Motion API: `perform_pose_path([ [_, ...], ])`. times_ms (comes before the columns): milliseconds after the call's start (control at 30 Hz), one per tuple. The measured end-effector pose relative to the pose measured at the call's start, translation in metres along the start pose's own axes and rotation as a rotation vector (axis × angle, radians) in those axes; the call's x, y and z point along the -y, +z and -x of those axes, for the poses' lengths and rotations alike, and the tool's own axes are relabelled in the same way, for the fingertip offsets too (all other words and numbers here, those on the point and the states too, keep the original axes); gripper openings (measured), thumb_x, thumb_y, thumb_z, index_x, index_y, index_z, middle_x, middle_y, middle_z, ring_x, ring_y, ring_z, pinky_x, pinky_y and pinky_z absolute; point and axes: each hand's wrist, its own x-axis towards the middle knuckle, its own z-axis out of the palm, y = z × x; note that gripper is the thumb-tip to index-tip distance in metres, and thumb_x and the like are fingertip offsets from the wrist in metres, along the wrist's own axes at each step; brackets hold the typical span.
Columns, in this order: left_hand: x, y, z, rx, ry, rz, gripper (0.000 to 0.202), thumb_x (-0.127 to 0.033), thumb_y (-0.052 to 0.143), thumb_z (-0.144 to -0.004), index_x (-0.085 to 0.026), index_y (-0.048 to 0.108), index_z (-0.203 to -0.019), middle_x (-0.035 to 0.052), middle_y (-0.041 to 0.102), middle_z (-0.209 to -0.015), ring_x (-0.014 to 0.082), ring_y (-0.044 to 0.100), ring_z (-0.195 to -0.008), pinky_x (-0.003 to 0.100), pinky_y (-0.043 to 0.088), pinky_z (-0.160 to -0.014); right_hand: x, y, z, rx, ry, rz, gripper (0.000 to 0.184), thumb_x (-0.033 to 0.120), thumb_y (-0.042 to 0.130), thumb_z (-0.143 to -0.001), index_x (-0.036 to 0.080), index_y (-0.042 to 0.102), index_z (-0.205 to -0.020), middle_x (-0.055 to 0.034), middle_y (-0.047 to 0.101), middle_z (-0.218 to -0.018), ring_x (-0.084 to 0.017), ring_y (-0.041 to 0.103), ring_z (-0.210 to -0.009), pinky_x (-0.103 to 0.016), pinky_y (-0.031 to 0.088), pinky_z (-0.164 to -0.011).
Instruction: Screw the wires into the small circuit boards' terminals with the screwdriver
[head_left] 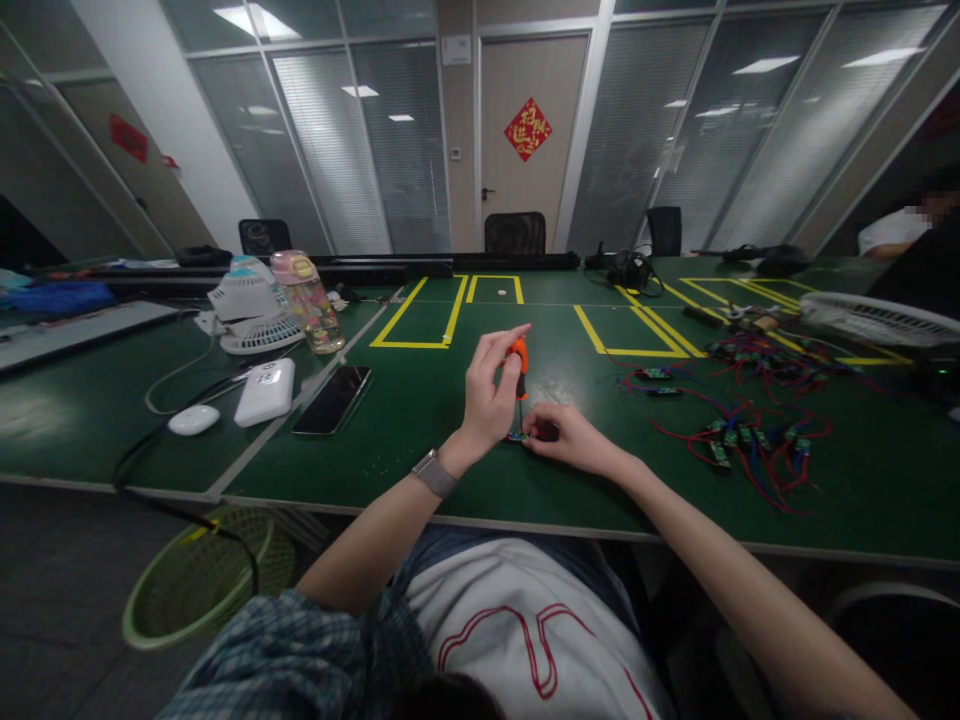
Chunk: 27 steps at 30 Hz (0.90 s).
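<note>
My left hand (491, 390), with a watch on its wrist, is closed around the orange and black handle of a screwdriver (521, 362). The screwdriver stands upright, its thin shaft reaching down to a small green circuit board (514, 437) on the table. My right hand (561, 437) rests low beside the shaft, its fingertips pinching the board's right end. Most of the board is hidden by my hands. Several more circuit boards with red and blue wires (750, 440) lie in a loose cluster to the right, and two similar boards (655, 375) sit nearer.
On the left of the green table (420, 470) are a phone (334, 400), a white power bank (265, 391), a white mouse-like object (193, 420), a drink bottle (309, 305) and a small fan (251, 305). A green basket (150, 610) stands below. A person (900, 232) sits far right.
</note>
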Motion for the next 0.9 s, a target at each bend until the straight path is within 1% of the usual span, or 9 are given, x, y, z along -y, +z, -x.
perform_pose_path([
  [167, 0.0005, 0.0026, 0.0000, 0.020, -0.010, 0.034, 0.028, -0.024, 0.049, -0.098, -0.021, 0.060, -0.123, 0.0055, 0.061, -0.101, 0.0144, 0.059, -0.090, 0.026, 0.050, -0.077, 0.0009, -0.0005, -0.0001, 0.000, -0.005, 0.009, 0.004, 0.014, 0.063, -0.076, 0.015, 0.063, -0.079, 0.0001, 0.057, -0.071, -0.012, 0.050, -0.062, -0.024, 0.040, -0.059],
  [333, 0.0000, 0.0030, 0.0003, -0.024, 0.019, -0.016, 0.019, -0.025, 0.063, -0.090, -0.021, 0.067, -0.108, 0.0034, 0.056, -0.095, 0.0136, 0.055, -0.086, 0.025, 0.047, -0.074, 0.0010, -0.0005, -0.0002, -0.001, -0.012, 0.001, 0.004, 0.014, 0.064, -0.076, 0.015, 0.062, -0.079, 0.0009, 0.055, -0.069, -0.012, 0.049, -0.061, -0.024, 0.040, -0.058],
  [367, -0.0002, 0.0026, 0.0004, -0.022, 0.017, -0.020, 0.019, -0.026, 0.063, -0.090, -0.021, 0.067, -0.108, 0.0034, 0.055, -0.095, 0.0137, 0.055, -0.086, 0.025, 0.048, -0.074, 0.0009, -0.0004, -0.0001, -0.002, -0.013, 0.001, 0.003, 0.015, 0.064, -0.076, 0.015, 0.062, -0.079, 0.0009, 0.056, -0.069, -0.012, 0.049, -0.061, -0.024, 0.040, -0.058],
  [433, -0.0004, 0.0017, 0.0006, 0.007, 0.012, -0.015, 0.022, -0.028, 0.056, -0.095, -0.022, 0.065, -0.114, 0.0041, 0.056, -0.097, 0.0144, 0.056, -0.089, 0.027, 0.048, -0.077, 0.0003, -0.0002, 0.0001, -0.003, -0.015, 0.001, 0.003, 0.015, 0.064, -0.076, 0.015, 0.062, -0.079, 0.0007, 0.056, -0.070, -0.012, 0.050, -0.062, -0.024, 0.040, -0.059],
  [533, 0.0003, 0.0009, 0.0009, 0.060, 0.011, 0.009, 0.032, -0.025, 0.040, -0.101, -0.022, 0.059, -0.125, 0.0065, 0.059, -0.108, 0.0163, 0.057, -0.101, 0.031, 0.048, -0.089, -0.0008, 0.0000, 0.0003, -0.007, -0.026, 0.003, 0.003, 0.016, 0.063, -0.077, 0.015, 0.063, -0.080, 0.0001, 0.056, -0.072, -0.012, 0.050, -0.062, -0.024, 0.040, -0.059],
  [600, 0.0012, 0.0012, 0.0009, 0.074, 0.004, 0.027, 0.034, -0.022, 0.037, -0.101, -0.022, 0.056, -0.129, 0.0073, 0.061, -0.113, 0.0167, 0.058, -0.105, 0.033, 0.047, -0.094, -0.0012, -0.0001, 0.0004, -0.008, -0.037, 0.009, 0.004, 0.015, 0.063, -0.077, 0.015, 0.064, -0.081, -0.0002, 0.056, -0.073, -0.012, 0.050, -0.063, -0.024, 0.040, -0.059],
  [633, 0.0017, 0.0016, 0.0010, 0.078, -0.004, 0.037, 0.034, -0.022, 0.038, -0.101, -0.022, 0.056, -0.130, 0.0072, 0.062, -0.113, 0.0163, 0.059, -0.104, 0.033, 0.048, -0.093, -0.0011, -0.0003, 0.0005, -0.007, -0.041, 0.013, 0.004, 0.015, 0.063, -0.077, 0.015, 0.064, -0.081, -0.0003, 0.056, -0.073, -0.013, 0.050, -0.064, -0.024, 0.040, -0.060],
  [733, 0.0025, 0.0032, 0.0010, 0.083, -0.015, 0.056, 0.032, -0.021, 0.042, -0.100, -0.022, 0.055, -0.129, 0.0064, 0.063, -0.108, 0.0143, 0.060, -0.094, 0.029, 0.050, -0.083, -0.0002, -0.0010, 0.0005, -0.005, -0.045, 0.023, 0.005, 0.014, 0.063, -0.077, 0.015, 0.064, -0.081, -0.0002, 0.057, -0.073, -0.013, 0.051, -0.064, -0.024, 0.040, -0.060],
  [900, 0.0014, 0.0042, 0.0002, 0.027, 0.033, 0.009, 0.025, -0.018, 0.052, -0.095, -0.021, 0.061, -0.118, 0.0045, 0.059, -0.100, 0.0135, 0.057, -0.089, 0.025, 0.048, -0.075, 0.0005, -0.0008, 0.0004, -0.001, -0.037, 0.021, 0.005, 0.014, 0.063, -0.076, 0.015, 0.064, -0.081, -0.0003, 0.057, -0.074, -0.012, 0.050, -0.064, -0.024, 0.041, -0.060],
])
